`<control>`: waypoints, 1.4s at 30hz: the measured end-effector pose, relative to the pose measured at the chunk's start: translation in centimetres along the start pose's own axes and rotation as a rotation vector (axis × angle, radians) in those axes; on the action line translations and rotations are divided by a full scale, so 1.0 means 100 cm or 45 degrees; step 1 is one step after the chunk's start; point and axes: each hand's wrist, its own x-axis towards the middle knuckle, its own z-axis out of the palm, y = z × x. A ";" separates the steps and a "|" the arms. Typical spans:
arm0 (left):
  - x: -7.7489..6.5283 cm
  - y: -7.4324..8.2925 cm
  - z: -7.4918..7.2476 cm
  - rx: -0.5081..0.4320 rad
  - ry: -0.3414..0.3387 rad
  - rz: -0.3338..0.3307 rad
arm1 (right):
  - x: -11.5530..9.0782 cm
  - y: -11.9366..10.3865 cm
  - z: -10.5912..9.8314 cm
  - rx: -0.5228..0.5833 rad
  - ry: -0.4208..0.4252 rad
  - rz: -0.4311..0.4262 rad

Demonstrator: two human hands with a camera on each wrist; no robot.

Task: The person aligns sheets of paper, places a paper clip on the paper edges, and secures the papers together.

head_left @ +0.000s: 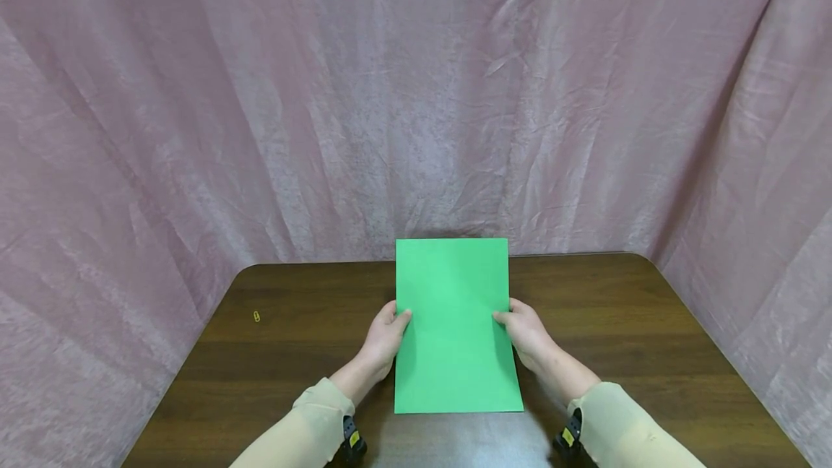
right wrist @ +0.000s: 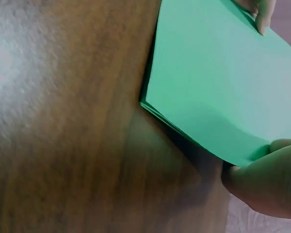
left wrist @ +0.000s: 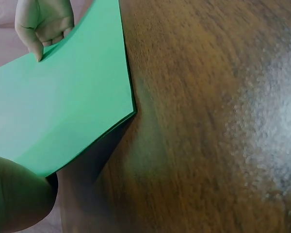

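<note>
A small stack of green paper sheets (head_left: 455, 338) is held up at a tilt above the table, its near edge at or close to the surface. My left hand (head_left: 383, 338) pinches the left side, thumb on top and fingers underneath. On the opposite side, my right hand (head_left: 531, 336) grips the edge in the same way. Layered edges show at the near corner of the green sheets (right wrist: 208, 82) in the right wrist view. Both wrist views show the paper bowing slightly between the hands; the fingers beneath are mostly hidden.
A yellow paper clip (head_left: 256, 316) lies on the left part of the brown wooden table (head_left: 312, 352). Pink curtains (head_left: 416, 92) hang behind the table and along its sides. Dark wrist devices (head_left: 352, 440) sit at the sleeve cuffs.
</note>
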 end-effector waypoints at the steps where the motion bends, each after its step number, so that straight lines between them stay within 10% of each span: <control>1: 0.000 0.000 0.000 0.003 0.006 0.004 | 0.000 0.000 -0.001 -0.013 -0.008 0.001; 42: 0.002 -0.007 0.001 -0.105 0.032 -0.074 | 0.002 0.017 0.003 0.014 0.027 -0.061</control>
